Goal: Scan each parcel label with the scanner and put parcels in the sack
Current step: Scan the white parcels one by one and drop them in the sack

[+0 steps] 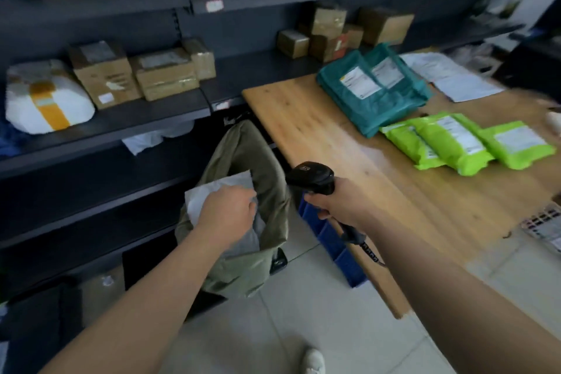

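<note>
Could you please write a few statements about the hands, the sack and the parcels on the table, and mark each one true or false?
1. The right hand holds the black scanner. True.
2. The left hand is empty. False: it grips a grey parcel at the mouth of the olive sack.
3. Green parcels lie on the wooden table. True.
4. The teal parcels are in the sack. False: they lie on the table.
</note>
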